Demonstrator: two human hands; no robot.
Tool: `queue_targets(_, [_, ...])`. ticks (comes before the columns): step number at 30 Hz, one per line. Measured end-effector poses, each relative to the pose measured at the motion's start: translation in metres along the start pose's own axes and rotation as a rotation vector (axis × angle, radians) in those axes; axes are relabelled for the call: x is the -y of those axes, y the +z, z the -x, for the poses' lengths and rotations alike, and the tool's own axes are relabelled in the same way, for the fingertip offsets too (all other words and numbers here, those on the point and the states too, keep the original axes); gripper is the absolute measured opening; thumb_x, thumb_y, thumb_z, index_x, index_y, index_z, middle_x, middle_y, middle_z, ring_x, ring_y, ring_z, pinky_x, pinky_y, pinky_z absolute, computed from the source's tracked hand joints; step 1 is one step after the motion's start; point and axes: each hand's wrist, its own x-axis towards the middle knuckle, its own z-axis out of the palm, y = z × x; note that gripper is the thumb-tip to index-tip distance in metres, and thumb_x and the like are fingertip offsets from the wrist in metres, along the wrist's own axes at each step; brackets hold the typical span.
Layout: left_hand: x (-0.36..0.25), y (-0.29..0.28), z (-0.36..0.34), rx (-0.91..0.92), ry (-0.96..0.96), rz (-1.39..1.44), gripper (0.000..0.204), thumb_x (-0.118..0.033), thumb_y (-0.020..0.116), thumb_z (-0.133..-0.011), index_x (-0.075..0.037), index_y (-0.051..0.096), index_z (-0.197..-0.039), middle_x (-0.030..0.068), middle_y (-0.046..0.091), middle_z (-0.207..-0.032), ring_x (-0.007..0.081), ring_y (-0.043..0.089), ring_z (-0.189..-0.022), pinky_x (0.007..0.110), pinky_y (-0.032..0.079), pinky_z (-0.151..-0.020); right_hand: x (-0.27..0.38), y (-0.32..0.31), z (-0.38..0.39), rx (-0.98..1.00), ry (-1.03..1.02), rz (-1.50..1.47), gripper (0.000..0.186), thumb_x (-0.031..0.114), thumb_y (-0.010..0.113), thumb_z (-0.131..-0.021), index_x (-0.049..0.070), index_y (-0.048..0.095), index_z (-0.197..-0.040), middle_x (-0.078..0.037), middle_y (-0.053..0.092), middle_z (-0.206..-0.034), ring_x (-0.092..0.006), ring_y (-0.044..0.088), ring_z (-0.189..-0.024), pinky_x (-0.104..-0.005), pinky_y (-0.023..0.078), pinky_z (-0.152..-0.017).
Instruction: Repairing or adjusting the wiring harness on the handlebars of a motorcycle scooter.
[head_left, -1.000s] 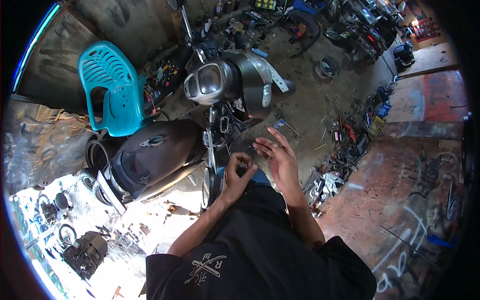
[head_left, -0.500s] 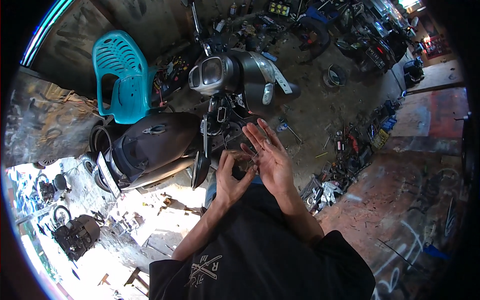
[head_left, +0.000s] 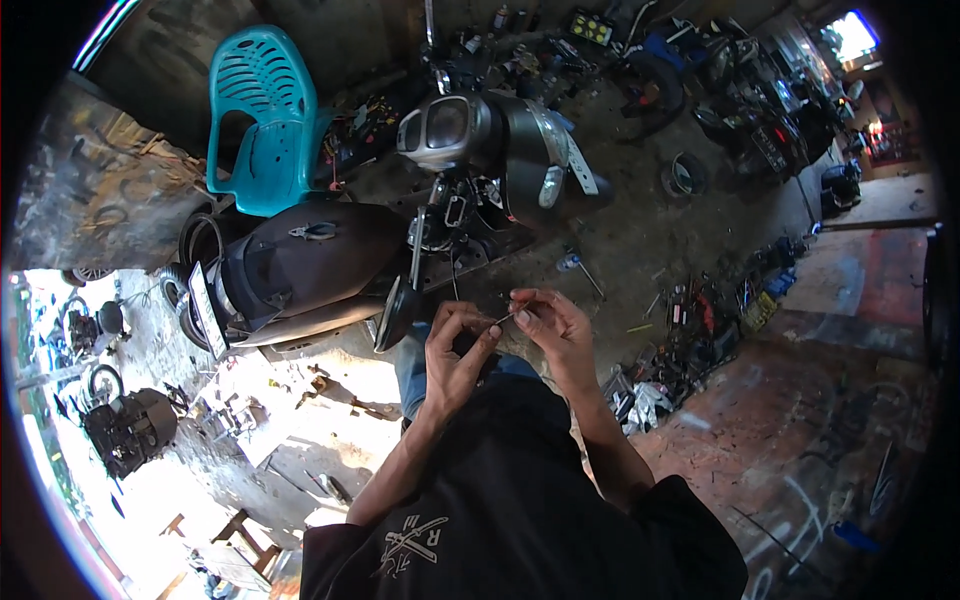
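Observation:
In front of my chest my left hand (head_left: 457,358) is closed in a pinch, thumb against forefinger. Close beside it on the right, my right hand (head_left: 562,338) also pinches with its fingertips. Between the two sets of fingertips runs a small thin piece, like a bit of wire (head_left: 507,318); its exact kind is too small to make out. Just beyond the hands stands a partly stripped scooter, with its dark seat (head_left: 325,255), grey instrument cluster (head_left: 440,130) and a black mirror (head_left: 398,313) nearest my left hand.
A turquoise plastic chair (head_left: 262,130) stands behind the seat. On the floor ahead lie a screwdriver-like tool (head_left: 590,277) and a small bottle (head_left: 568,262). Tools and parts (head_left: 690,320) are heaped along the right side. An engine-like block (head_left: 130,430) sits at the left in bright light.
My right hand was spread with its palm up; its fingers have now closed on the thin piece at the left fingertips. The whole view has shifted slightly.

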Motion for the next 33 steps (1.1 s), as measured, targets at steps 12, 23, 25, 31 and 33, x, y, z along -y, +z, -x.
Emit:
queue_targets(12, [0.023,-0.020,-0.003,-0.058,-0.203,0.110,0.021,-0.015,0.079,-0.090,-0.002,0.072,-0.105,0.0062,0.066,-0.102,0.0142,0.061,-0.086,0.031,0.050,-0.080,0.007,0.013,-0.043,0.045,-0.123,0.384,0.014,0.002,0.074,-0.094,0.000,0.074,-0.108,-0.006,0.077,-0.098,-0.0111,0.069,-0.103,-0.0265,0.054,-0.088])
queue_targets(23, [0.113,-0.058,0.047,-0.222,-0.397,-0.040,0.038,-0.036,0.072,-0.099,-0.002,0.071,-0.116,0.0049,0.066,-0.094,0.0143,0.060,-0.087,0.033,0.050,-0.078,-0.035,0.012,-0.165,-0.075,-0.812,1.077,0.014,0.003,0.080,-0.084,0.007,0.074,-0.096,-0.005,0.075,-0.095,-0.0259,0.069,-0.091,-0.0385,0.053,-0.085])
queue_targets(25, [0.138,-0.066,0.063,-0.301,-0.459,-0.072,0.042,-0.042,0.071,-0.098,0.000,0.072,-0.106,0.0017,0.063,-0.078,0.0091,0.055,-0.067,0.030,0.043,-0.057,-0.040,0.013,-0.169,-0.028,-0.826,1.133,0.014,0.002,0.081,-0.082,0.007,0.075,-0.094,-0.005,0.075,-0.097,-0.0259,0.069,-0.092,-0.0383,0.052,-0.085])
queue_targets(31, [0.173,-0.098,0.096,-0.250,-0.781,-0.160,0.039,-0.023,0.067,-0.095,0.003,0.064,-0.124,0.0153,0.070,-0.101,0.0223,0.066,-0.086,0.036,0.052,-0.079,-0.041,0.016,-0.172,-0.046,-0.879,1.228,0.014,0.004,0.083,-0.080,0.007,0.076,-0.091,-0.005,0.067,-0.095,-0.0257,0.065,-0.091,-0.0402,0.051,-0.083])
queue_targets(33, [0.180,-0.100,0.099,-0.256,-0.755,-0.167,0.041,-0.025,0.067,-0.095,0.003,0.064,-0.124,0.0161,0.070,-0.103,0.0225,0.066,-0.086,0.036,0.052,-0.078,-0.040,0.015,-0.176,-0.028,-0.855,1.230,0.015,0.006,0.084,-0.078,0.010,0.072,-0.087,-0.003,0.060,-0.094,-0.0262,0.062,-0.092,-0.0423,0.048,-0.086])
